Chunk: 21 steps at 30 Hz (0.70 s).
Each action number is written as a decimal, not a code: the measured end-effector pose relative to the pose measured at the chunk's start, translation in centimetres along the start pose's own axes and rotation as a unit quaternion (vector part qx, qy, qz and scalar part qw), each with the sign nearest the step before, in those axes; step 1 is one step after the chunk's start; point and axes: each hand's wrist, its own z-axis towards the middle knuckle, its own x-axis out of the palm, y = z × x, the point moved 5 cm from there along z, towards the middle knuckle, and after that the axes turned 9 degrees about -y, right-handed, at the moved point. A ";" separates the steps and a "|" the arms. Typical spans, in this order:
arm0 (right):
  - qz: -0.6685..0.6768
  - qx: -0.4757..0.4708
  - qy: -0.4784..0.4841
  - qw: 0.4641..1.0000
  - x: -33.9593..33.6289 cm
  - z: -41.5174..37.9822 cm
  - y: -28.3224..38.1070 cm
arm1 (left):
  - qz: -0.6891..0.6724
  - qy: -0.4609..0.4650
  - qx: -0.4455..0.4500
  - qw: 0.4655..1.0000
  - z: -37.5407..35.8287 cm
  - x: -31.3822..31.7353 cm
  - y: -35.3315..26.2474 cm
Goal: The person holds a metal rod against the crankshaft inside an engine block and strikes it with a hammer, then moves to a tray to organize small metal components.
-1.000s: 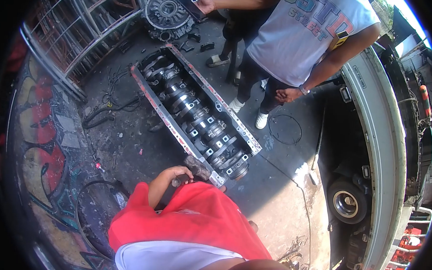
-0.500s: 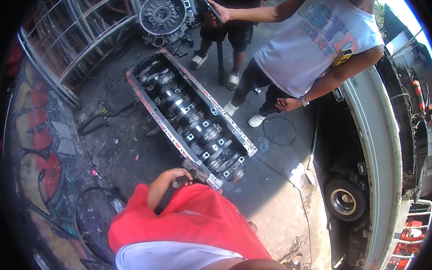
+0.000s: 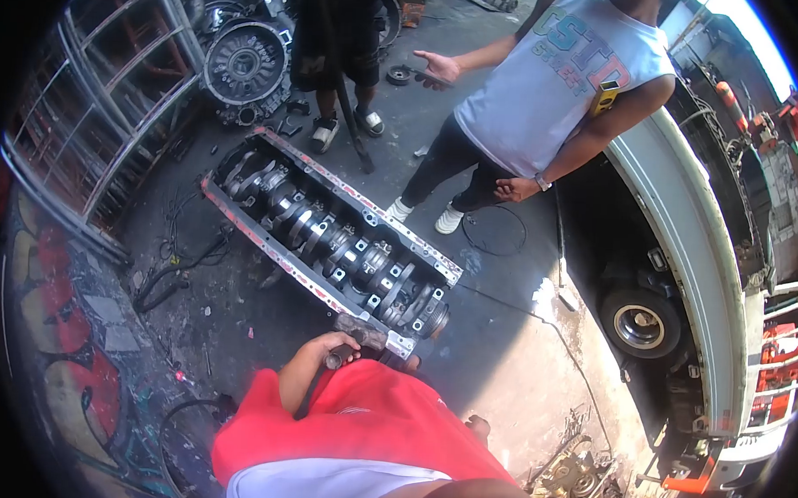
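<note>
My left hand (image 3: 338, 343) is wrapped round the end of a dark cylindrical tool (image 3: 360, 333) at the near end of a long engine block (image 3: 283, 257). A crankshaft (image 3: 328, 244) lies in the open block, with shiny journals showing. Only a small patch of skin, apparently my right hand (image 3: 478, 427), shows at the right edge of the red shirt (image 3: 365, 417); its fingers and anything in them are hidden.
A person in a white sleeveless shirt (image 3: 549, 86) stands beyond the block. Another in dark shorts (image 3: 336, 50) holds a long bar. A flywheel housing (image 3: 245, 60), metal frames (image 3: 111, 103), cables (image 3: 161, 283), a vehicle wheel (image 3: 638, 328) and metal parts (image 3: 576, 479) surround the area.
The view has shifted, so the block sits further left and lower. The person in white has lowered the outstretched hand and opened its palm. My left hand remains on the tool.
</note>
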 end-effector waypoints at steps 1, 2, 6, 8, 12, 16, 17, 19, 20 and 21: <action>0.035 0.017 -0.009 0.999 -0.3 -0.9 -0.5 | -0.001 0.009 -0.002 1.000 0.4 -0.2 0.2; 0.055 0.027 -0.010 0.998 -0.5 -1.9 -1.1 | 0.015 0.006 0.003 1.000 0.5 -0.4 0.1; 0.087 0.034 -0.025 0.995 -1.6 -3.7 -4.1 | 0.007 0.022 -0.013 1.000 1.3 -0.6 0.1; 0.064 0.021 -0.017 0.998 -1.8 -3.3 -6.5 | -0.011 0.008 -0.012 1.000 -0.3 0.5 -0.8; 0.083 0.056 -0.010 0.995 -1.4 0.4 -12.5 | -0.031 -0.004 -0.043 0.999 -1.2 1.3 -1.2; 0.105 0.070 -0.012 0.992 -5.7 -3.6 -10.3 | -0.031 0.012 -0.041 0.999 -0.8 0.8 -0.6; 0.112 0.069 -0.009 0.991 -6.6 -3.4 -10.0 | -0.031 0.013 -0.036 0.999 -1.0 1.1 -0.8; 0.140 0.102 -0.018 0.985 -7.3 2.9 -13.4 | -0.016 0.005 -0.041 0.999 -1.8 1.2 -0.3; 0.171 0.137 -0.029 0.975 -7.3 5.6 -14.9 | -0.021 0.025 -0.041 0.999 -2.0 1.3 -0.2; 0.173 0.135 -0.025 0.975 -7.9 5.6 -14.0 | -0.020 0.023 -0.037 0.999 -2.0 1.4 -0.5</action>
